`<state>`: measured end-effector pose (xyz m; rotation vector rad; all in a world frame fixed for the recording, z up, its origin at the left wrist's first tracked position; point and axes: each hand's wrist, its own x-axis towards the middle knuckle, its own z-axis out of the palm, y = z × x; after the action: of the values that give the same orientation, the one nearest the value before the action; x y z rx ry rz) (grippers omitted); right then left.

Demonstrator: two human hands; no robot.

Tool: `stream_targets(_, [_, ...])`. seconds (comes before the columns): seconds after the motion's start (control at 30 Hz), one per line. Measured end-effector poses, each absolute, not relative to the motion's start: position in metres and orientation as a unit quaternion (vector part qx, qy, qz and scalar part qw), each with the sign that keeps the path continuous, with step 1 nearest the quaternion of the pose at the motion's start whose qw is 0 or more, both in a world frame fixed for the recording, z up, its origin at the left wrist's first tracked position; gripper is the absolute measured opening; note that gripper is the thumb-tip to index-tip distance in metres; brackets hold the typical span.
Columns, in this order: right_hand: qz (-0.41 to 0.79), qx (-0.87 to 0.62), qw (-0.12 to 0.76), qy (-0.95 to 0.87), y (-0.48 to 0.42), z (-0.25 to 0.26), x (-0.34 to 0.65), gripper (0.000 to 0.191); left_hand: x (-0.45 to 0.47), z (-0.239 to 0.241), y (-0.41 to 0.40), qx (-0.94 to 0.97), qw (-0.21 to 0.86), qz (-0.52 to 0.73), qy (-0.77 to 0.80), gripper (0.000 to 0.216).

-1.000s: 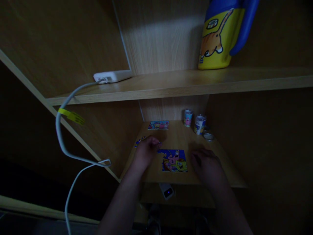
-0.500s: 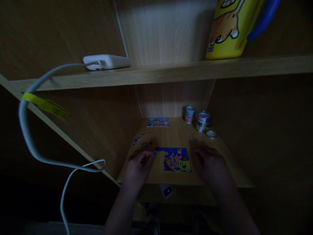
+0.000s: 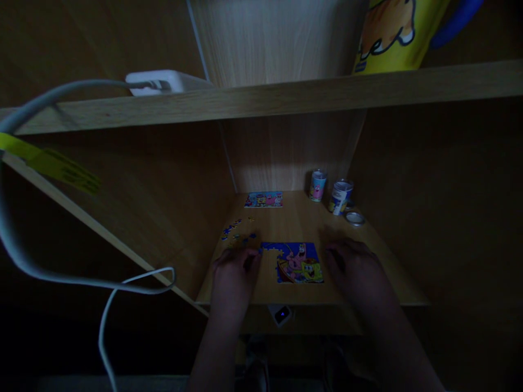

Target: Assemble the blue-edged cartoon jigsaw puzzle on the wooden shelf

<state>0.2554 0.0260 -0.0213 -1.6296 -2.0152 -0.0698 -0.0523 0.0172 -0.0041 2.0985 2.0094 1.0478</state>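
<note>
A partly assembled jigsaw puzzle (image 3: pixel 300 264) with cartoon figures on blue lies on the lower shelf board, its left side stepped and open. My left hand (image 3: pixel 235 269) is at the puzzle's upper left corner, thumb and index finger pinched on a small blue puzzle piece (image 3: pixel 260 251), mostly covered by the fingertips. Beside the puzzle's right edge, my right hand (image 3: pixel 354 267) has its fingers curled and closed; whatever may be between them is hidden. Several loose puzzle pieces (image 3: pixel 232 227) are scattered beyond my left hand.
A second cartoon picture (image 3: pixel 263 200) lies at the back. Two printed tins (image 3: pixel 317 185) and a round lid (image 3: pixel 355 219) stand back right. Overhead, an upper shelf (image 3: pixel 261 100) carries a white adapter (image 3: pixel 163 83) with a hanging cable and a yellow mug (image 3: pixel 392 43).
The camera view has shifted slightly. My left hand stays at the puzzle's upper left corner, and the blue piece there shows less between its fingers. My right hand keeps beside the puzzle.
</note>
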Motion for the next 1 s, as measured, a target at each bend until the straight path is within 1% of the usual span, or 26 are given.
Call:
stream_targets(0.27, [-0.033,-0.607,0.264,-0.748,0.027,-0.022,0.255,0.026,-0.051,-0.001,0.018,0.708,0.027,0.301,0.638,0.015])
stream_targets(0.4, [-0.031,-0.61,0.261,-0.747,0.026,-0.02,0.254,0.025,-0.048,0.003,0.017,0.702,0.012,0.282,0.654,0.012])
stream_targets(0.6, [-0.034,-0.618,0.255,-0.743,0.027,-0.022,0.253,0.024,-0.042,0.004,0.02,0.682,-0.028,0.228,0.694,0.029])
stream_targets(0.67, [-0.032,-0.617,0.255,-0.744,0.027,-0.023,0.254,0.024,-0.042,0.004,0.021,0.676,-0.022,0.227,0.701,0.026])
stream_targets(0.83, [-0.032,-0.613,0.254,-0.748,0.028,-0.025,0.255,0.025,-0.048,-0.001,0.025,0.684,0.0,0.267,0.679,0.01])
stream_targets(1.0, [-0.03,-0.612,0.257,-0.748,0.028,-0.024,0.254,0.026,-0.054,-0.004,0.028,0.697,0.016,0.285,0.658,0.003])
